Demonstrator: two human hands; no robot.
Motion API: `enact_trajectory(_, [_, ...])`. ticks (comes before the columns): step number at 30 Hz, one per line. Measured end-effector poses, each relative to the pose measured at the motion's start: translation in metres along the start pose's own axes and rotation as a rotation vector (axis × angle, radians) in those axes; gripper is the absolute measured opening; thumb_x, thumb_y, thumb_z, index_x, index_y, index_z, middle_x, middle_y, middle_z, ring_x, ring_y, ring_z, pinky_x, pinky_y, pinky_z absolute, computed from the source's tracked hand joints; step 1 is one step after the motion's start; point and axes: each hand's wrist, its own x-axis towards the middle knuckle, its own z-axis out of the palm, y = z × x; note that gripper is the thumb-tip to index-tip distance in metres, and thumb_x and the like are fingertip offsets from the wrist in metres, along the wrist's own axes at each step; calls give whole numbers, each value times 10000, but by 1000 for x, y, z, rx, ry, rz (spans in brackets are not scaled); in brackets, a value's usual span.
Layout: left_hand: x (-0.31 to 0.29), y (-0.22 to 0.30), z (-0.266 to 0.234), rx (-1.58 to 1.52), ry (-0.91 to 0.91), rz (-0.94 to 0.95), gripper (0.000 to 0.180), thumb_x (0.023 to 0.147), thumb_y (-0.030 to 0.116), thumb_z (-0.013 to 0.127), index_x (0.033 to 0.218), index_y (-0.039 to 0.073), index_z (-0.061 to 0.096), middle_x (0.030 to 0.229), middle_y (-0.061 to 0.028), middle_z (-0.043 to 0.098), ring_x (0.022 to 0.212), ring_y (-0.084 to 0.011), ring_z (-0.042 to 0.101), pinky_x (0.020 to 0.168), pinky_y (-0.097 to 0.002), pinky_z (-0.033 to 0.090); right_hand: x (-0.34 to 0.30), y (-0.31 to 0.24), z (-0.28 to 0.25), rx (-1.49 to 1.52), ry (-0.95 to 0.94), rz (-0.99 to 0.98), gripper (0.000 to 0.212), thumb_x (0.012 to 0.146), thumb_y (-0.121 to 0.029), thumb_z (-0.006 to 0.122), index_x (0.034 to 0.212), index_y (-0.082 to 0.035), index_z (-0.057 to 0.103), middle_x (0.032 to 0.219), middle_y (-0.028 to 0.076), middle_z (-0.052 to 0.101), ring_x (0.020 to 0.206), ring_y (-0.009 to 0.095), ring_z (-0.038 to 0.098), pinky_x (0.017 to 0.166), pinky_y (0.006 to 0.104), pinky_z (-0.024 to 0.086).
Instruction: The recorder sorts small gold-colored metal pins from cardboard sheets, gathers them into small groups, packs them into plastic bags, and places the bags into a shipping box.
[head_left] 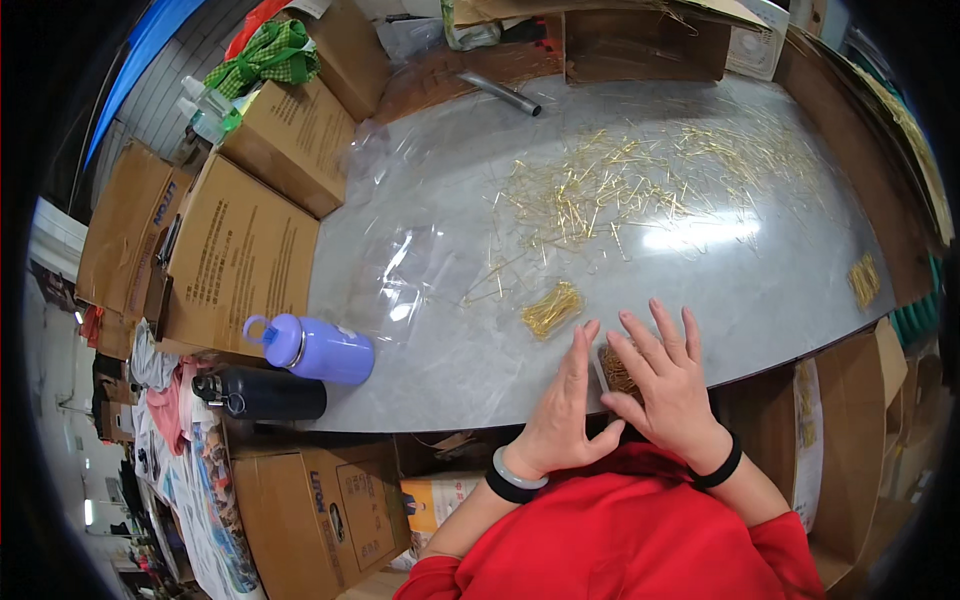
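Note:
Near the table's front edge, my left hand (567, 418) stands on edge, fingers straight and thumb apart, holding nothing. My right hand (668, 392) is spread palm down, partly over a small pale-edged container (601, 372) filled with fine brownish pieces (618, 374). That container sits between my two hands; my right fingers hide part of it, and I cannot tell whether they touch it. Just beyond my left fingertips lies a neat bundle of gold wire hooks (552, 309). Farther back, many loose gold wire hooks (610, 190) are scattered across the grey table (460, 385).
Another gold hook bundle (863, 281) lies at the right edge. Clear plastic bags (400, 270) are spread on the left. A purple bottle (330, 350) and black bottle (270, 393) lie at the left front. A metal tube (502, 94) rests behind; cardboard boxes (240, 255) border the table.

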Motion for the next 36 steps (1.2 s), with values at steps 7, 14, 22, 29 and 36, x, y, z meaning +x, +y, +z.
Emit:
enact_trajectory(7, [-3,-8,4,-312,45,-35,1115,758,26,662,1564,20,-108,1575,-294,207,1486,-400,229,1212,-480,187,-8,10,1,-45,-162,-34,661,805,-391,748,1361,-98,543,1422,100,518,1372,382,403,1141,539,292])
enact_trajectory(14, [-12,-13,7,-77,107,-72,991,743,64,738,1519,-86,140,1509,-286,367,1411,-408,384,1162,-440,320,-34,64,-23,-357,54,381,687,816,-373,741,1378,-54,509,1408,133,519,1309,396,437,1103,546,302])
enact_trajectory(22, [-6,-4,5,-162,41,-130,984,753,-7,654,1561,-32,92,1508,-267,348,1424,-376,366,1192,-446,272,-98,191,-78,-701,42,948,753,938,-481,572,1500,-33,344,1510,148,435,1434,394,315,1153,636,179])
enact_trajectory(29, [-7,0,4,161,82,-107,784,780,136,724,1457,-49,376,1429,-248,481,1303,-408,496,1084,-445,418,-94,259,-91,-681,103,1048,715,972,-428,544,1531,-59,293,1551,136,376,1451,345,307,1148,620,218])
enact_trajectory(36, [-3,18,-7,238,169,-101,462,834,24,664,1278,-62,570,1412,-247,494,1297,-412,500,1071,-444,425,-89,248,-101,-847,165,897,789,947,-495,572,1557,-107,258,1576,188,312,1475,409,219,1168,624,151])
